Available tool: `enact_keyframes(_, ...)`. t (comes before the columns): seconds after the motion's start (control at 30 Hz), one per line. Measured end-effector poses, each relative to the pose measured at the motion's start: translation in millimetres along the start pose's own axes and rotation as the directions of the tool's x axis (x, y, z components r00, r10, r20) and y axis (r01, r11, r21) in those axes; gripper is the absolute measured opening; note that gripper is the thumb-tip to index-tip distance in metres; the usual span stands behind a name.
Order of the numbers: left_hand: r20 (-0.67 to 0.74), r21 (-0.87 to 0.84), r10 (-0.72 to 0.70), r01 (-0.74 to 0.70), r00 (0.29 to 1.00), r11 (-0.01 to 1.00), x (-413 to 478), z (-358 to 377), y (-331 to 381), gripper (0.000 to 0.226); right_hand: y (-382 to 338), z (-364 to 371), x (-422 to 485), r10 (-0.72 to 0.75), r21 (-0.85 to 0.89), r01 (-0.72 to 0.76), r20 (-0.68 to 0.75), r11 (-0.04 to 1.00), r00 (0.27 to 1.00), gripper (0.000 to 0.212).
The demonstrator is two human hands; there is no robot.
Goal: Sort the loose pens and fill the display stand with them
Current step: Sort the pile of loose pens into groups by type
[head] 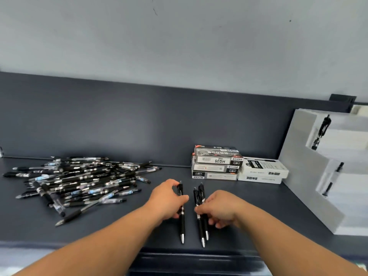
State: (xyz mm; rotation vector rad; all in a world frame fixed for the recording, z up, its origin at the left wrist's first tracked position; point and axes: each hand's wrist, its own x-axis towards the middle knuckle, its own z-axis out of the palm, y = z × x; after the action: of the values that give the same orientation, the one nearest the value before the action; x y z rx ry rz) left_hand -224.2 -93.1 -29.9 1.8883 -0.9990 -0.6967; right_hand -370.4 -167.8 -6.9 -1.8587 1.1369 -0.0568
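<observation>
1. The single pen (182,226) has its mid-barrel covered by the left hand (169,200), which grips it; only its clip end and tip show.
2. The pair of pens (201,230) is partly hidden where the right hand (221,208) holds it.
3. The pile of pens (79,182), left of the left fingers (172,183), overlaps so much that its count cannot be told.
4. The boxes (216,161), just beyond the fingers, carry smeared print; only "HQ35" reads.
5. The display stand (304,176), well right of the right fingers (201,210), is cut off by the edge; the pens in its slots (324,126) are blurred.
</observation>
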Motion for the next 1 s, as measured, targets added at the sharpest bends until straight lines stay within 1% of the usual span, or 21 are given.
enact_keyframes(0.1,-0.025,0.124,-0.017,0.02,1.0,0.992,-1.6,4.4,0.0,0.052,1.5,2.4,1.7,-0.02,0.016,0.02,0.004,1.0,1.0,0.022)
enact_keyframes(0.17,-0.044,0.187,-0.011,0.019,0.999,0.982,-3.8,5.2,1.9,0.053,-0.4,0.7,-2.3,-0.049,-0.007,0.049,0.006,0.999,0.999,0.024)
enact_keyframes(0.3,-0.033,0.288,-0.026,0.034,0.999,0.957,-9.3,2.3,2.4,0.056,0.1,-9.3,-13.5,-0.054,-0.077,0.056,0.019,0.995,0.998,0.051)
enact_keyframes(0.4,0.001,0.363,-0.025,0.023,1.0,0.932,-14.9,1.0,4.5,0.056,1.9,-13.4,-18.0,-0.045,-0.065,0.052,0.1,0.997,0.994,0.059)
enact_keyframes(0.47,0.018,0.339,-0.038,0.03,0.999,0.94,-17.7,1.8,5.5,0.056,2.0,-10.2,-19.6,-0.07,-0.052,0.077,0.122,0.996,0.99,0.06)
enact_keyframes(0.6,0.02,0.284,-0.05,0.042,0.999,0.958,-22.2,0.1,6.4,0.055,-0.6,5.5,-19.0,-0.124,0.038,0.12,0.109,0.992,0.986,0.062)
enact_keyframes(0.67,0.011,0.276,-0.038,0.034,0.999,0.961,-23.6,-3.0,6.3,0.054,-2.9,12.0,-19.5,-0.143,0.054,0.138,0.102,0.989,0.984,0.063)
enact_keyframes(0.73,0.015,0.255,-0.032,0.027,0.999,0.967,-24.3,-4.8,5.4,0.054,-4.0,16.4,-19.4,-0.159,0.012,0.158,0.081,0.987,0.984,0.062)
enact_keyframes(0.83,0.038,0.237,-0.015,0.005,0.999,0.971,-25.5,-4.1,3.4,0.056,-5.4,16.6,-20.7,-0.196,-0.189,0.199,0.037,0.962,0.98,0.052)
enact_keyframes(0.9,0.05,0.246,0.005,-0.018,0.999,0.969,-25.6,-3.8,2.1,0.056,-6.9,15.4,-22.0,-0.182,-0.203,0.192,0.065,0.96,0.981,0.049)
enact_keyframes(0.97,0.062,0.247,0.016,-0.031,0.998,0.969,-24.5,-4.1,0.9,0.055,-7.8,14.1,-23.9,-0.155,-0.176,0.173,0.115,0.969,0.981,0.052)
enact_keyframes(1.0,0.07,0.245,0.021,-0.037,0.997,0.969,-24.0,-4.3,0.2,0.054,-7.8,13.6,-24.5,-0.155,-0.188,0.175,0.116,0.967,0.981,0.053)
